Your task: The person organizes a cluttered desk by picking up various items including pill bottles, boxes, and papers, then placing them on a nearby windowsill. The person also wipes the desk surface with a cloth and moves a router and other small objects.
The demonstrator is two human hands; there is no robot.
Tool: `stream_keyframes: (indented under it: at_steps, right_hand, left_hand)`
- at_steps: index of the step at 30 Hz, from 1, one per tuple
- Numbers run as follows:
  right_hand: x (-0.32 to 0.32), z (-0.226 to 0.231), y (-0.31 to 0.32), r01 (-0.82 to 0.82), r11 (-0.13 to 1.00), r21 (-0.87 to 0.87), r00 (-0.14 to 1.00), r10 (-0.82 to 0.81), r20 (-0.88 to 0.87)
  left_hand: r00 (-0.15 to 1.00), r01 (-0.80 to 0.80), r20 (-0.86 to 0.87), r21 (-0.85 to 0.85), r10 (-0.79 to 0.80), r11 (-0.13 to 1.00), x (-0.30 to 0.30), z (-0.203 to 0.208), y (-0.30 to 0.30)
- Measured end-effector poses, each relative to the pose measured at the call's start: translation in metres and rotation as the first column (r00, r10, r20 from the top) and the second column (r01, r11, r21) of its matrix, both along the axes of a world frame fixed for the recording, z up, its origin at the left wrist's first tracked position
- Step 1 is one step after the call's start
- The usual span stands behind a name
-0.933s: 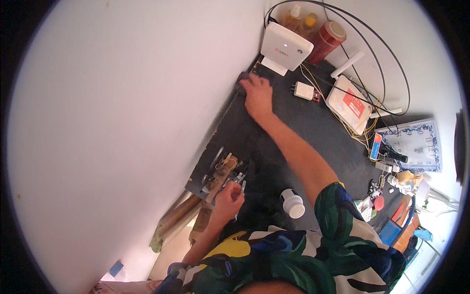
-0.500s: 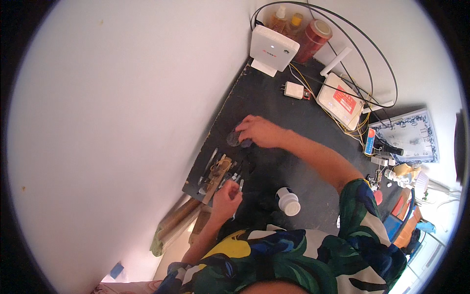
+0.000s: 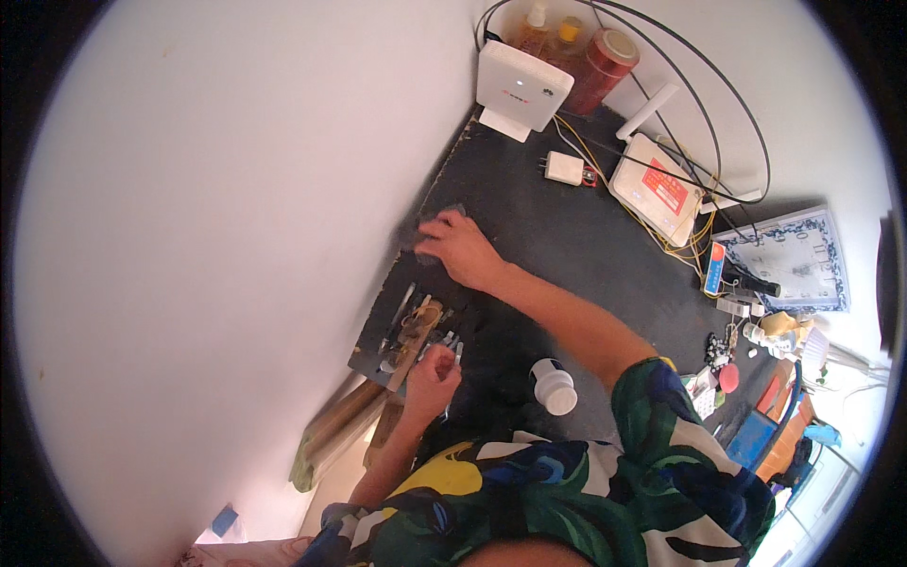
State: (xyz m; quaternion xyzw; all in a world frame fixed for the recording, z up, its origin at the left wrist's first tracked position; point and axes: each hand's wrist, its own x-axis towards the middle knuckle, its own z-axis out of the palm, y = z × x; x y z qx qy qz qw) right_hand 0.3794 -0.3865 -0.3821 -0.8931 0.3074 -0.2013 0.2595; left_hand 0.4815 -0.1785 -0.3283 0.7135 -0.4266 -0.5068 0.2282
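My right hand (image 3: 461,250) presses a dark, crumpled cloth (image 3: 412,240) onto the black tabletop (image 3: 529,246), close to its left edge by the wall. The fingers are bent over the cloth and cover part of it. Lower down, my left hand (image 3: 432,382) is closed beside a group of small items. A small pale, shiny piece (image 3: 459,352) shows at its fingertips, too small to name. Next to that hand lie a wooden strip (image 3: 406,364) and several slim metallic pieces. A white bottle (image 3: 554,386) with a white cap stands to the right.
At the back are a white upright router (image 3: 524,85), a red canister (image 3: 605,71) and a white charger (image 3: 565,168). A flat white router (image 3: 655,189) with cables lies to the right. Beyond it a square clock (image 3: 794,260) leans near mixed small items.
My right hand has slid the cloth left, toward the wall-side edge of the table. My left hand stays almost in place. The view has shifted slightly.
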Motion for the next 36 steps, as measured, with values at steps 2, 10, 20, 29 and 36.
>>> stream_keyframes:
  at_steps: [2,10,20,29,36]
  right_hand:
    - [-0.024,0.001,0.007,-0.154,0.988,0.028,0.988,0.154,-0.013]
    - [-0.054,0.045,-0.09,0.013,0.985,0.171,0.999,-0.006,-0.046]
    - [-0.051,-0.017,-0.065,0.45,0.85,-0.272,0.876,-0.479,-0.048]
    - [-0.123,0.012,0.013,0.463,0.886,-0.006,0.878,-0.46,-0.136]
    - [-0.065,-0.008,-0.035,0.639,0.738,-0.215,0.748,-0.662,-0.046]
  left_hand:
    - [1.0,0.014,-0.024,-0.014,-0.014,1.0,0.001,-0.008,0.0]
    - [0.999,0.024,-0.029,-0.01,-0.024,1.0,0.005,-0.018,0.004]
    - [1.0,0.016,0.013,-0.063,-0.015,0.998,0.008,-0.001,-0.016]
    - [0.997,-0.017,-0.072,-0.047,0.013,0.999,0.009,-0.007,-0.014]
    - [0.995,0.096,0.045,-0.091,-0.092,0.991,-0.003,0.016,-0.03]
